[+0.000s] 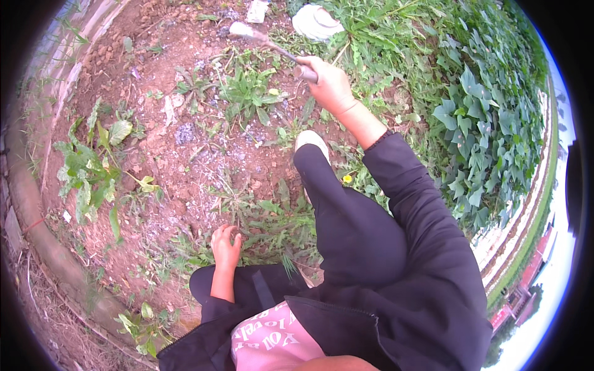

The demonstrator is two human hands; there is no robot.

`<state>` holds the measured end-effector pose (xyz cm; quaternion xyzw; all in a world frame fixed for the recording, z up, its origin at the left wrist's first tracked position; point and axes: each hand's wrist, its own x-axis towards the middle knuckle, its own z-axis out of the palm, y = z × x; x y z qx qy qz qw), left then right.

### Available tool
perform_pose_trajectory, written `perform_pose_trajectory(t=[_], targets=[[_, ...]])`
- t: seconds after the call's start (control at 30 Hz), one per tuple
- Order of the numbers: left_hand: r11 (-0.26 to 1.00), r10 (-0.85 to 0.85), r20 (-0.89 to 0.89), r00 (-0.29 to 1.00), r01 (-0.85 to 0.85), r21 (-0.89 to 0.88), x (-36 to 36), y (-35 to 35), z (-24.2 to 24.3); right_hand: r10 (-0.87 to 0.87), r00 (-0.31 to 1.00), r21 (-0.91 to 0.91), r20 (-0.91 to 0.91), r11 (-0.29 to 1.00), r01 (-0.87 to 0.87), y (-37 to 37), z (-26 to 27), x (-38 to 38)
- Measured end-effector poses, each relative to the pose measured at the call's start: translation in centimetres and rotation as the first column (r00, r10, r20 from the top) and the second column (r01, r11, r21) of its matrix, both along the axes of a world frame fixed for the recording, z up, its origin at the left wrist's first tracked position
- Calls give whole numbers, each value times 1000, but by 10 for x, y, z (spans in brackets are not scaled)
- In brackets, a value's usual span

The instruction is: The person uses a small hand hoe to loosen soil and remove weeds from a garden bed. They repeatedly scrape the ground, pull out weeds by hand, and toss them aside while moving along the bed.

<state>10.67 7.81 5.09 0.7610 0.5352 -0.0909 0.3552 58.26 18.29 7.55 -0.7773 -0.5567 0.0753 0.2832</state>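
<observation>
My right hand point(332, 86) is closed around the handle of a short garden hand tool point(280, 50), held out in front of me over the weedy soil. Its thin shaft runs up and left to a pale, blurred head. My left hand point(226, 246) hangs low beside my bent knee, fingers curled and thumb apart, close to a spindly weed point(236, 204); I see nothing clearly gripped in it. Between the hands grows a leafy rosette weed point(250, 90). My shoe point(312, 139) rests on the ground beyond it.
A bundled white item point(318, 23) and a white packet point(257, 10) lie at the far edge. Larger leafy plants point(93, 171) stand on the left, near a curved pale pipe-like band point(28, 195). Dense broad-leaved vines point(482, 120) fill the right. A yellow flower point(347, 178) is near my leg.
</observation>
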Motion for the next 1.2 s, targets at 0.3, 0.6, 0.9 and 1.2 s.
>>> perform_pose_trajectory(t=[0.3,0.6,0.9,1.2], targets=[[999,27,22,999,-28,29,-6,-5,-5,-527,840,-155,-127,847,508,-98,-20,70],[1000,-15,26,1000,15,-16,1,0,-11,-424,899,-268,-108,883,384,-112,-26,69],[1000,-12,13,1000,12,-21,1,1,-8,-343,930,-372,133,852,368,-91,-15,56],[1000,6,10,1000,-6,-16,2,-2,-6,-226,960,-310,162,913,267,-77,-24,34]])
